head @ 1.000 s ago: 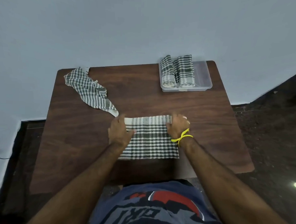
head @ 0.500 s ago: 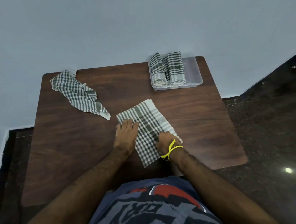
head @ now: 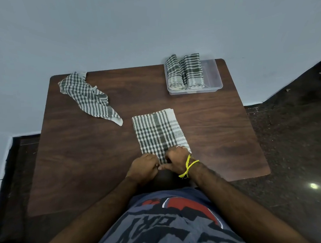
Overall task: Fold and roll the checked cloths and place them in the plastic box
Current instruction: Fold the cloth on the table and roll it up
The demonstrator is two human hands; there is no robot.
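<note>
L hand [head: 143, 164]: at near end of folded cloth, fingers curled onto its edge; looks like pinching it, grip partly hidden by knuckles.
R hand [head: 177, 159]: just beside L, thumbs nearly touching; fingers curled over same near edge, holding it. Yellow band [head: 188, 166] on wrist.
Folded cloth [head: 160, 133]: flat on table, long strip, runs away from person, tilted slightly left. Fold done; no roll visible yet, near end under hands so can't be sure.
Step in hand (judged): start of roll, from near end outward.
Loose cloth [head: 89, 98]: crumpled, far-left of table, well apart from hands. Not folded, not rolled.
Box [head: 214, 72]: clear plastic, far-right corner of table. Not near hands.
Rolls [head: 185, 72]: 2 in box, side by side, touching, packed to box's left side; right part of box bare.
Table [head: 81, 164]: dark wood, against pale wall.
Done: 2 cloths rolled + boxed; 3rd folded.
Left: roll 3rd, carry to box, fit beside the 2 rolls; then fold, roll, box the loose one.
Progress est.: approx. half, 2 of 4 visible cloths in.
Room in box: gap looks enough for 1 more roll; a 4th uncertain, may need to go on top.
</note>
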